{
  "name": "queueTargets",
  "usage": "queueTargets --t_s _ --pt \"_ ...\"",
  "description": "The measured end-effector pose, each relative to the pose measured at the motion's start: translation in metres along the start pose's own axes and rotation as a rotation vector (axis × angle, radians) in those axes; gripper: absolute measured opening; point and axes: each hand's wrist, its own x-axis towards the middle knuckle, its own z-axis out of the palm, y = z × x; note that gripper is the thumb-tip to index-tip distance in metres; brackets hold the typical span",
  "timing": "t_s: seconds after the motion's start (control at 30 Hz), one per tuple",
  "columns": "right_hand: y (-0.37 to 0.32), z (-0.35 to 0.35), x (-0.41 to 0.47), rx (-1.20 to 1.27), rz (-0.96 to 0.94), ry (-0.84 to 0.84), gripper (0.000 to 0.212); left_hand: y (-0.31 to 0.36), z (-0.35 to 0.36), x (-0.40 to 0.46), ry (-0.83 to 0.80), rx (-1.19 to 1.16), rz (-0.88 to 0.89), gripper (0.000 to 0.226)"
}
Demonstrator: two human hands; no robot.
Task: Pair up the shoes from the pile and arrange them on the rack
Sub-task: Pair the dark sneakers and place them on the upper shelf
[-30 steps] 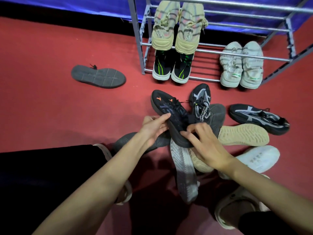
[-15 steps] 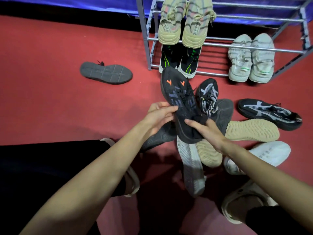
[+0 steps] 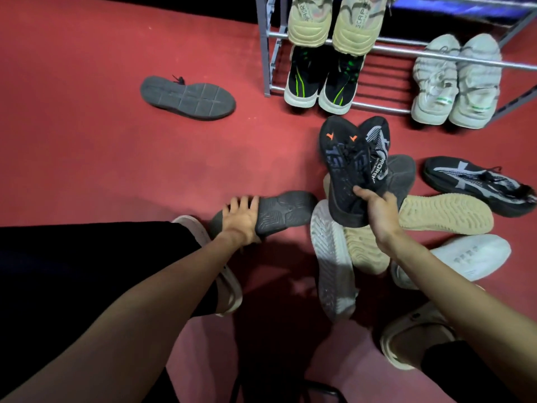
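— Right hand?
— Clamped on heel of black shoe with orange marks, above pile, toe to 12 o'clock, toward rack.
— Left hand?
— Gripping upturned dark shoe on floor, at 9 o'clock of pile.

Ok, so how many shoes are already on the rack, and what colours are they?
Beige shoes: 2
Black shoes with green stripes: 2
Pale grey shoes: 2
Total on the rack: 6
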Motion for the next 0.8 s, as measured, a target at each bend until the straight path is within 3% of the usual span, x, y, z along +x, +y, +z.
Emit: queueTargets --t_s 0.13,0.33,0.5,0.63,0.8 --pt "0.001 -0.004 -0.001 -0.035 -0.034 -0.011 0.022 0.004 -0.002 0.008 0.042 0.019 -0.002 0.107" --pt "0.000 -0.005 -0.005 -0.086 -0.038 -0.056 0.027 -0.014 -0.046 0.023 0.011 -0.034 0.106 0.108" --pt "0.001 -0.001 -0.009 -0.055 -0.038 -0.095 0.025 -0.030 -0.099 0.037 0.172 -0.399 0.067 0.063" --pt "0.002 0.001 -0.011 -0.044 -0.043 -0.096 0.025 -0.048 -0.113 0.042 0.206 -0.280 0.002 0.047" --pt "-0.002 0.001 -0.013 -0.044 -0.038 -0.113 0.022 -0.048 -0.092 0.034 0.108 -0.195 0.025 0.035"
